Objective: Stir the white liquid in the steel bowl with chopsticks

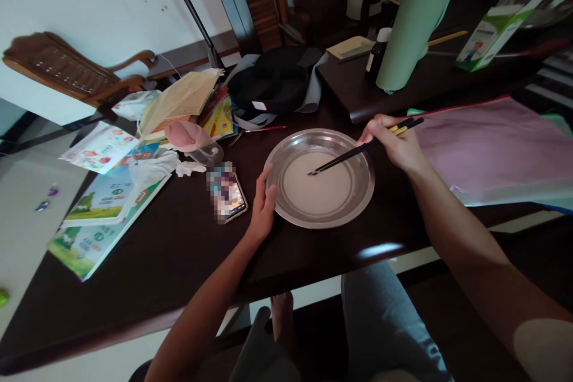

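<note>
A round metal basin [326, 221] sits on the dark table, holding a whitish, cloudy liquid [313, 197]. My left hand [263, 203] rests against the basin's left rim, with the thumb over the edge and the fingers along the outside. A pair of black chopsticks [344, 157] with yellowish bands near the top is gripped in my right hand [394, 140], above the right rim. The chopsticks slant down to the left, their tips at the liquid near the middle of the basin.
Left of the basin lie a phone [227, 194], a pink-lidded bottle [192, 140], crumpled tissue [190, 168] and booklets [102, 209]. Behind it is a black bag [273, 80]. A tall green flask [416, 24] stands at the back right, near a pink plastic folder [492, 149].
</note>
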The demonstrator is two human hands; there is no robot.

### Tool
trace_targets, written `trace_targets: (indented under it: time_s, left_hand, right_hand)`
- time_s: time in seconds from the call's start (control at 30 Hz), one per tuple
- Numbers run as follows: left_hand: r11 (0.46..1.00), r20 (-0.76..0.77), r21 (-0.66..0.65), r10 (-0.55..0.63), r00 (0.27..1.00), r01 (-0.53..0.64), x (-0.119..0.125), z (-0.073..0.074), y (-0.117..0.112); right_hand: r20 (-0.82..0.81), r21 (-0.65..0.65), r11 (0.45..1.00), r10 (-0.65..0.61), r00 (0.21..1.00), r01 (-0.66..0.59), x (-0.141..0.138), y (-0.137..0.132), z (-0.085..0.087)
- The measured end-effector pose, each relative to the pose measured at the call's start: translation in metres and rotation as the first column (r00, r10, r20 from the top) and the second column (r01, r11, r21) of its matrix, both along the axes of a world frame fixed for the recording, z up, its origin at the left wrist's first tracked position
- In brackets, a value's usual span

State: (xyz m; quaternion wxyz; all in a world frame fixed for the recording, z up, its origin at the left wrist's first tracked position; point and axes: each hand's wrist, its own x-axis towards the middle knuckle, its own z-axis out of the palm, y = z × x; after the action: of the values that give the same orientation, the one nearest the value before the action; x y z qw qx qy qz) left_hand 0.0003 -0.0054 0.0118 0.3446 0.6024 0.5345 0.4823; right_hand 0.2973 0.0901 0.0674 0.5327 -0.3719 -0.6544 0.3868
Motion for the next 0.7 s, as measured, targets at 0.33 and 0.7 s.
trace_targets:
  time_s: [0.33,0.7]
  left_hand:
    - [1.0,-0.007,0.024,-0.002,1.0,0.002,-0.0003,-0.0017,0.0005]
    - [1.0,-0.012,0.02,0.001,1.0,-0.001,-0.0007,-0.0016,0.0005]
  right_hand:
    - [0.087,-0.022,0.995,0.097,0.991,-0.096,-0.0028,-0.0046,0.0021]
    - [0.069,-0.053,0.99,0.134,0.989,-0.13,-0.0038,-0.0063,0.0023]
